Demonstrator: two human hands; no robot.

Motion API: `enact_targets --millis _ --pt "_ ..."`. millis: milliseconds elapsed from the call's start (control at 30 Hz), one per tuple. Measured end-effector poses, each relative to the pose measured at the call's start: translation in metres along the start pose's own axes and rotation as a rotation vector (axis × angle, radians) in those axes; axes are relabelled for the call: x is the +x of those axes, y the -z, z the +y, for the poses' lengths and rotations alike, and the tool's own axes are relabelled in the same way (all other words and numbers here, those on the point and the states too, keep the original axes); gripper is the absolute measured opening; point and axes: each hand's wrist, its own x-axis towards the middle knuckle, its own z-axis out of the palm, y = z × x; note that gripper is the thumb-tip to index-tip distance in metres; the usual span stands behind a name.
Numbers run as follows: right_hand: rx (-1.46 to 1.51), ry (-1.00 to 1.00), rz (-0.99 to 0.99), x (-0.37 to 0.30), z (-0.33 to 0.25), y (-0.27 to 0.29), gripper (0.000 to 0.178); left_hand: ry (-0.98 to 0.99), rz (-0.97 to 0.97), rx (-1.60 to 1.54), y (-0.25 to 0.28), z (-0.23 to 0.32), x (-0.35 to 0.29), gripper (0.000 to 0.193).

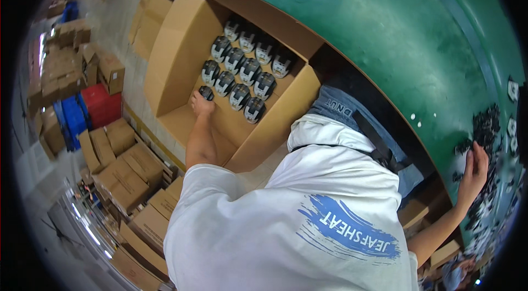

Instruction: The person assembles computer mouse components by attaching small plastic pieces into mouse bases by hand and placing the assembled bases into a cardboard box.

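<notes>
Inside the open cardboard box (181,54) at left of centre, my left hand (203,104) is closed around a black-and-grey plastic unit (206,92). This one sits at the near end of several like units (234,61) standing upright in slanting rows on the box's bottom. Each has a dark top and a pale front; their exact kind is unclear. Far to the right, my right hand (476,173) reaches over the green tabletop (379,21). Its bent fingers meet at a small black part (464,147), beside a heap of black parts (487,126).
Stacked cartons (129,175) fill the floor on the left, beside a red bin (101,105) and a blue bin (71,120). The box's near wall (283,115) stands close to my body. White pieces (513,91) lie along the table's right side.
</notes>
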Motion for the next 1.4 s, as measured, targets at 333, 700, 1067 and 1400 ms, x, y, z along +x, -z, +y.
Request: enact_targets --millis 333,700,1067,1400 --pt "0.147 -0.073 0.093 -0.017 0.023 -0.005 0.025 -0.177 -0.021 -0.133 0.035 -0.021 0.044 0.102" --pt "0.396 -0.027 0.477 -0.026 0.037 -0.051 0.019 -0.495 0.667 -1.149 0.171 0.034 0.005 0.026" --pt "0.365 0.436 0.539 0.023 0.015 -0.022 0.032 -1.641 0.41 -1.214 0.317 0.377 -0.251 0.034" --pt "0.647 0.191 0.61 -0.013 0.016 -0.035 0.026 -2.001 -0.573 -0.809 0.238 0.647 -0.583 0.033"
